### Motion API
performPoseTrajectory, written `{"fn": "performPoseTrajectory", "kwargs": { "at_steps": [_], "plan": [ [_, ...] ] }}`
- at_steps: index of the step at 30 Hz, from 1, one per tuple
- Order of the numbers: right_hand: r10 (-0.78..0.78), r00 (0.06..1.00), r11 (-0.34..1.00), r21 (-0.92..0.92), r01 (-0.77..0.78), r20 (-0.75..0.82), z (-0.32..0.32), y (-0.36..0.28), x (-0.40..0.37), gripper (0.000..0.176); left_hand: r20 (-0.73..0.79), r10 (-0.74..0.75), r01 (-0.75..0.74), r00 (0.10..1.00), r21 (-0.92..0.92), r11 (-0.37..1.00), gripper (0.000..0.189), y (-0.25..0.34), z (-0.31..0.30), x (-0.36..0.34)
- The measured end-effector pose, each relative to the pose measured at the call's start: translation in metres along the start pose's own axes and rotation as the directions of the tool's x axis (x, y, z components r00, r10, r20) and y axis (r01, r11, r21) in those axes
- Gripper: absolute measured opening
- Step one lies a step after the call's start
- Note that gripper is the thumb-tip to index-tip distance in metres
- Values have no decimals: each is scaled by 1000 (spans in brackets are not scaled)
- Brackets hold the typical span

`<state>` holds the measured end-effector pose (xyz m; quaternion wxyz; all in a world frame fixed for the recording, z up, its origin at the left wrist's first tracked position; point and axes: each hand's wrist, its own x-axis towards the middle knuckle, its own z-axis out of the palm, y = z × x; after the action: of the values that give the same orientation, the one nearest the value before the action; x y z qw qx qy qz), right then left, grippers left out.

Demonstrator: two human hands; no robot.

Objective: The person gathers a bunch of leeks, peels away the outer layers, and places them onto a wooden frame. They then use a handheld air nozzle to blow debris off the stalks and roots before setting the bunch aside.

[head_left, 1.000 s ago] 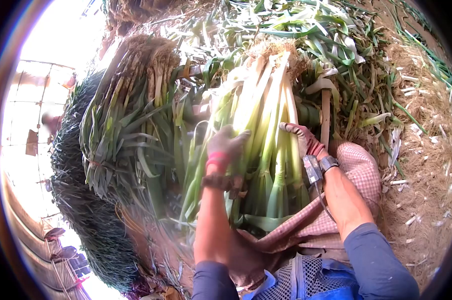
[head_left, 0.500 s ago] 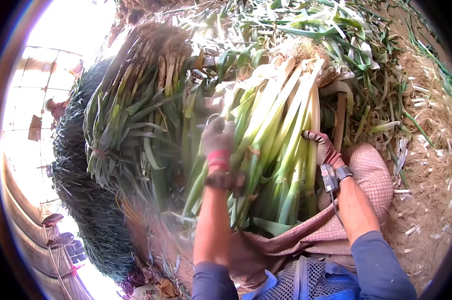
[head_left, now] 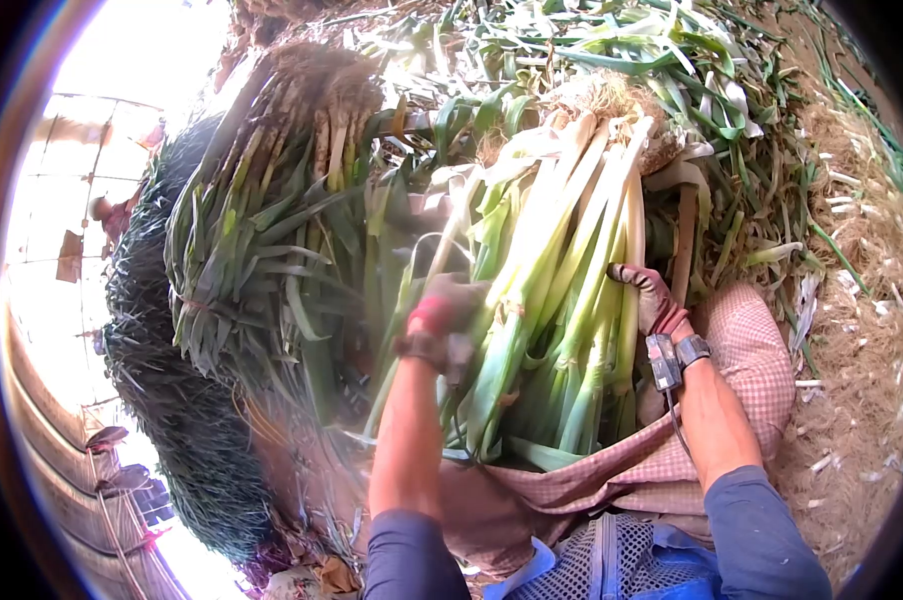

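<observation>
Straw floor [head_left: 857, 330]; leeks [head_left: 552, 290] between 2 grips [head_left: 437, 320] [head_left: 652, 297]

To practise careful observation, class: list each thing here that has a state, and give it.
leek bundle, propped on the checked cloth, roots pointing away
left hand, gloved, blurred, at the bundle's left edge
right hand, gloved, fingers curled on the bundle's right edge
checked cloth, spread under the bundle

The bundle of leeks [head_left: 552, 300] lies on the cloth [head_left: 742, 340] across my lap, roots pointing away from me. My left hand [head_left: 442, 310] is against its left side and my right hand [head_left: 647, 295] against its right. A second bundle [head_left: 272, 220] lies just left, loose leaves [head_left: 612, 50] are heaped behind, and straw-covered ground [head_left: 852, 300] is to the right.
</observation>
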<state>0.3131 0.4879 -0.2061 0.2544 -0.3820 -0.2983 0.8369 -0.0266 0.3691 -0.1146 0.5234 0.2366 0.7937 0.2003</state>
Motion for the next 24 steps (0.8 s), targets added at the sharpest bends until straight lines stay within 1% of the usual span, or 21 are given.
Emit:
{"fn": "performPoseTrajectory", "kwargs": {
  "at_steps": [1,2,3,4,5,6,7,8,9,11,12,14,15,16,17,18,19,20,22,23,24],
  "plan": [
    [-7,1000,1000,9,7,24,-1,0,-1,24,-62,-10,6,998,-75,997,43,-8,2,6],
    [-16,999,1000,18,15,49,-3,0,-1,25,-59,-13,8,998,-76,997,43,-21,-2,16],
    [-15,999,1000,17,14,46,-3,0,0,25,150,7,59,989,-430,901,39,-44,-11,33],
    [-34,998,999,-30,35,50,-2,-2,0,25,332,101,177,938,-707,685,35,-57,-14,44],
    [-51,997,996,-76,55,53,-1,-2,-2,25,-62,26,-38,998,-196,980,30,3,-1,-9],
    [-48,998,996,-75,52,50,2,-6,-5,25,-77,507,-509,859,-9,861,28,-17,-12,16],
    [-82,995,986,-140,88,49,5,-10,-8,25,-87,294,-292,952,42,956,28,-42,-13,32],
    [-115,992,971,-204,123,52,7,-11,-10,25,-93,66,-58,993,91,994,28,24,-5,-18],
    [-110,992,972,-201,119,53,6,-8,-9,25,-94,60,-52,994,92,994,28,21,-1,-14],
    [-90,995,989,-110,95,45,1,-6,-6,25,-24,76,-79,997,-147,986,19,4,4,7],
    [-91,995,989,-110,96,44,1,-6,-6,25,-23,77,-79,997,-146,986,19,-13,5,22],
    [-160,985,953,-252,170,57,1,-7,-7,25,184,122,-51,975,-351,935,21,-58,6,60],
    [-160,985,953,-252,169,56,-1,-6,-6,25,279,159,-19,947,-446,895,22,-58,6,61],
    [-142,987,975,-163,153,75,-2,-5,-5,25,279,156,-16,947,-445,895,22,-61,5,59],
    [-128,987,988,-73,135,96,-3,-4,-4,25,325,116,79,938,-531,844,21,-46,3,45],
    [-127,987,989,-69,134,94,-2,-5,-5,25,376,80,178,923,-602,778,19,-42,3,39],
    [-70,992,996,-38,75,106,-1,-8,-5,25,73,133,-99,988,-353,930,27,-42,5,40],
    [-15,993,1000,-6,16,118,-2,-10,-5,25,-22,54,-58,998,-263,963,28,20,7,-13],
    [-49,993,995,-80,57,107,-5,-6,-4,25,-144,145,-157,979,-72,985,30,36,6,-25],
    [-81,991,983,-158,97,105,-7,-4,-3,25,-182,149,-164,972,-69,984,29,45,6,-34],
    [-82,991,983,-153,98,105,-8,-3,-2,25,-183,149,-163,972,-63,985,29,55,3,-42]
  ]
}}
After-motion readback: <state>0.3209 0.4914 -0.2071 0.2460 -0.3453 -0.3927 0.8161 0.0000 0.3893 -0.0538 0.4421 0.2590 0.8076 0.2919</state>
